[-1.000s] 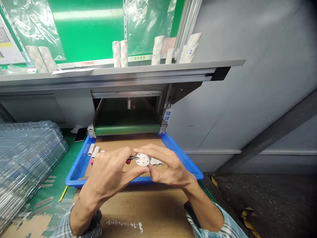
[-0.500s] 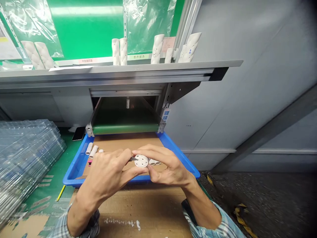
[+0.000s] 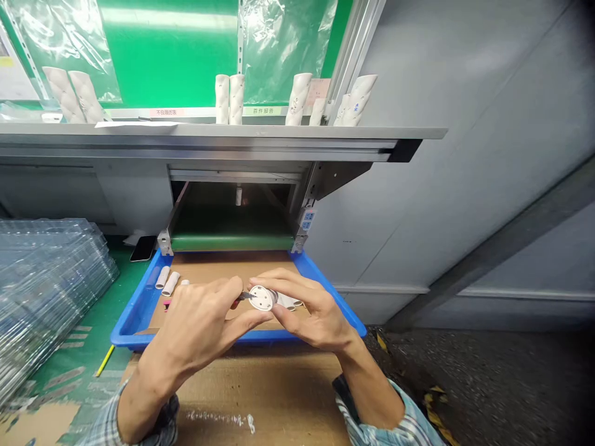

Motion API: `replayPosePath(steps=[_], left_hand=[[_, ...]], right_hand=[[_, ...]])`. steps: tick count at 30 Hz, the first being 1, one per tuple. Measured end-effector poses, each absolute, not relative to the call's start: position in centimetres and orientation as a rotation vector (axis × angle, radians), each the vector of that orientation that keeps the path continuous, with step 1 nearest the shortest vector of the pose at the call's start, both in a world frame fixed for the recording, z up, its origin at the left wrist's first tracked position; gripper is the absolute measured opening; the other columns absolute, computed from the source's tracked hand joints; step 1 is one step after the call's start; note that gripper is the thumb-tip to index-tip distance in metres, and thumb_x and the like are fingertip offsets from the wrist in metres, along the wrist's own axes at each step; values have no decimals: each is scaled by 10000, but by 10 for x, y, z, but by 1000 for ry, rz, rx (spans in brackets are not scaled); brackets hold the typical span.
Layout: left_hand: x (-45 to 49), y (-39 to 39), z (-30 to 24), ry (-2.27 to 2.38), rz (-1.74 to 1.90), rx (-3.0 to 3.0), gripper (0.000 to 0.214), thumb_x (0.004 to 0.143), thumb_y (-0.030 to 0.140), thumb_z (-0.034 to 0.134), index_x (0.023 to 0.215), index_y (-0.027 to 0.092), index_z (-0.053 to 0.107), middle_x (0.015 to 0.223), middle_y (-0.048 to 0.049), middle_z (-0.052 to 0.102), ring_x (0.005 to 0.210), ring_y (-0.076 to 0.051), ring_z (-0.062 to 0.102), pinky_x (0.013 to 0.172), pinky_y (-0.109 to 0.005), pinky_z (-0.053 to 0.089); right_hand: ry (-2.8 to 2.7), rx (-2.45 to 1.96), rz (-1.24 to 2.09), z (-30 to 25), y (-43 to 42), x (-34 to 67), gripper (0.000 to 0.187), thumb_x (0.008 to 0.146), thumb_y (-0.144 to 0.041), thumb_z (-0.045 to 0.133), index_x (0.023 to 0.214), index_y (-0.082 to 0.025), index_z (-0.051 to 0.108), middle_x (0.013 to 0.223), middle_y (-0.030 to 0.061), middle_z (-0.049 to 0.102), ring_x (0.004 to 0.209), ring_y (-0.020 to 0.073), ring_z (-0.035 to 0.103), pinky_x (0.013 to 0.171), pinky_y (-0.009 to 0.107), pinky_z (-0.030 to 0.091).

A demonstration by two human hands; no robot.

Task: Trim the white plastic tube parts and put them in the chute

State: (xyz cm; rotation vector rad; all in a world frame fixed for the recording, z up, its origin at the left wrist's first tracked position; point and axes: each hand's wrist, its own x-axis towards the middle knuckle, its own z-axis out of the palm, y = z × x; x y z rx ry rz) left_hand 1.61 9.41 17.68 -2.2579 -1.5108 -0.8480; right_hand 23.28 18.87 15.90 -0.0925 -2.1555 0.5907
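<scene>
Head view: the two hands meet over the near part of a blue tray (image 3: 121, 336), joined by the work between them. The right hand (image 3: 307, 311) pinches a white round piece (image 3: 263, 298) between thumb and fingers, its flat face, dotted with small dark holes, turned toward the camera. The left hand (image 3: 198, 319) is closed around a slim dark tool (image 3: 244, 296), most of which its fingers hide; the tip reaches the face of the piece, and whether it goes into a hole cannot be told.

Both hands block much of the tray. Behind the left one, a pink object (image 3: 166, 305) shows only in part; behind the right, some white tubes (image 3: 289, 302) are partly covered. Two more tubes (image 3: 170, 284) lie uncovered at the tray's left side, on its brown cardboard lining (image 3: 223, 263).

A green conveyor belt (image 3: 232, 240) ends at the tray's far edge, with a small white cylinder (image 3: 238, 196) farther back on it. Left of the tray are a phone (image 3: 143, 248), a yellow stick (image 3: 105, 360) and a tall stack of clear plastic trays (image 3: 51, 291). Above, a shelf (image 3: 260, 132) crosses over the belt, bearing white textured columns (image 3: 298, 99). A power socket (image 3: 307, 220) sits right of the belt.
</scene>
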Motion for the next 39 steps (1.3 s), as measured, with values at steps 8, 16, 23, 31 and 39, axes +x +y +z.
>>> replayPosePath(steps=[8,16,23,31,39], left_hand=[[18,92,176,-1525,-791,-2203,608,1140,686,271,834,237,546,715,9,724,558,-212,645,535,-343,202],[24,94,173,-1481,-772,-2074,602,1172,604,228,808,238,538,619,-2,638,514,-222,615,543,-344,184],[27,95,170,-1518,-848,-2065,572,1175,595,269,812,230,520,659,9,662,528,-198,617,547,-338,185],[31,93,170,-1531,-855,-2037,601,1174,603,230,792,229,506,641,8,637,521,-188,599,543,-343,197],[34,91,170,-1528,-864,-2058,608,1182,575,203,790,227,510,636,11,616,517,-180,594,528,-344,224]], right_hand=[[-2135,-130,453,159,188,234,418,1038,-181,717,1448,-251,675,1270,90,756,1165,208,735,1033,314,620],[-2076,-183,281,153,187,230,419,1046,-184,717,1456,-248,654,1283,101,714,1160,223,720,1019,338,628],[-1936,-186,154,150,183,220,364,1005,-176,777,1347,-225,660,1153,97,707,1028,227,712,862,339,644],[-1874,-228,-28,148,178,217,337,1003,-146,761,1307,-227,642,1084,89,723,979,245,711,836,393,639],[-1798,-249,-147,146,173,213,353,1001,-126,748,1312,-227,616,1076,77,713,934,235,710,780,389,635]])
